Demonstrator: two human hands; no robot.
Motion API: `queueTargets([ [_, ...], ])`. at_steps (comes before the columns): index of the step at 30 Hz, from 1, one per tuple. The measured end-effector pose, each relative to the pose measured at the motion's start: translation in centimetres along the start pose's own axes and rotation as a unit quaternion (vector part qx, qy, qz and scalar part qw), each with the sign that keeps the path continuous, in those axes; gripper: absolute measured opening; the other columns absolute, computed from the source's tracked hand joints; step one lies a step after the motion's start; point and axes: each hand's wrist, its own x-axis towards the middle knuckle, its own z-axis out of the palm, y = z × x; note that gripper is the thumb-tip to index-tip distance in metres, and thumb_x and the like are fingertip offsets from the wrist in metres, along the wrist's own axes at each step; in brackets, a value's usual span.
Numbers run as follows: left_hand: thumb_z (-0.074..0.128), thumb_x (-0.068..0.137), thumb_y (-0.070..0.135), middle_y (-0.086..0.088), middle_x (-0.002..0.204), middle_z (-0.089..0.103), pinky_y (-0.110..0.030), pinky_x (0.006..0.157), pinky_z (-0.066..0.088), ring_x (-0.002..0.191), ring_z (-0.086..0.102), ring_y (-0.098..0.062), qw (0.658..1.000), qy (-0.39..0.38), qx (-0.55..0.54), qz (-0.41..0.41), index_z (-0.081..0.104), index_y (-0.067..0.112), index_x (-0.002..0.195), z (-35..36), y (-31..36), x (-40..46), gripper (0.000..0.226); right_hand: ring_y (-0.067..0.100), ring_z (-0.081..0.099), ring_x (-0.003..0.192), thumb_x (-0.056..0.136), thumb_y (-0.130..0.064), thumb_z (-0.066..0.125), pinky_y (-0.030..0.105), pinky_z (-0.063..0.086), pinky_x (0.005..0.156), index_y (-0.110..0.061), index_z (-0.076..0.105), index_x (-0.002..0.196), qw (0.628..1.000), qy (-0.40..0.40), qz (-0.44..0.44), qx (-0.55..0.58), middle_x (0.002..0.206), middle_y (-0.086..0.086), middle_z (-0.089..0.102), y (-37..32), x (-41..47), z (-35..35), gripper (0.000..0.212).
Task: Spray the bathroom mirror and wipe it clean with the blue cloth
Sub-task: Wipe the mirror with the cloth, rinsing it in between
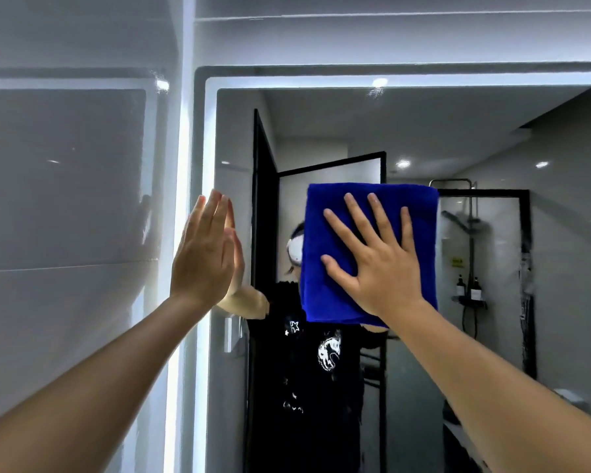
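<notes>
Cloth [369, 233], plain deep blue, against mirror [492, 131]; reflected there, black shirt [304, 370] with white printed motifs, black door frames [263, 199].

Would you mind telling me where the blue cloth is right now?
In the head view, the blue cloth lies flat on the mirror, centre-right, pressed by the right hand; the left hand rests on the mirror's left edge.

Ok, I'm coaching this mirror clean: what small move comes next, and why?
Probably slide the blue cloth sideways across the mirror: the right hand presses it flat mid-glass, with the left hand braced at the left edge and much glass beside it uncovered.
</notes>
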Motion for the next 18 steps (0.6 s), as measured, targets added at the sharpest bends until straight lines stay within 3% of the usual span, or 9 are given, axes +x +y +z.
queueTargets([
  [5, 0.028, 0.099, 0.026, -0.002, 0.159, 0.025, -0.039, 0.12, 0.019, 0.148, 0.014, -0.018, 1.0, 0.002, 0.008, 0.008, 0.031, 0.012, 0.15, 0.1, -0.1, -0.1, 0.053, 0.023, 0.007, 0.15, 0.092, -0.064, 0.027, 0.056, 0.004, 0.119, -0.037, 0.02, 0.153, 0.999, -0.008, 0.039, -0.007, 0.162, -0.005, 0.014, 3.8, -2.1, -0.3, 0.067],
  [12, 0.028, 0.101, 0.027, 0.0, 0.16, 0.021, -0.035, 0.118, 0.014, 0.148, 0.009, -0.013, 1.0, 0.0, 0.023, 0.004, 0.027, 0.014, 0.152, 0.5, -0.3, 0.0, 0.053, 0.026, 0.007, 0.15, 0.093, -0.063, 0.026, 0.057, 0.001, 0.118, -0.034, 0.02, 0.153, 0.998, 0.003, 0.06, 0.003, 0.162, -0.003, 0.014, 1.6, -1.2, -0.1, 0.067],
  [18, 0.027, 0.101, 0.032, -0.002, 0.16, 0.021, -0.04, 0.118, 0.016, 0.149, 0.013, -0.021, 0.999, 0.002, 0.032, -0.005, 0.026, 0.013, 0.152, 0.5, 0.0, 0.0, 0.055, 0.024, 0.006, 0.15, 0.094, -0.064, 0.03, 0.057, 0.001, 0.118, -0.036, 0.017, 0.153, 1.0, -0.005, 0.0, 0.006, 0.163, -0.004, 0.013, 0.1, -0.6, 0.3, 0.067],
])
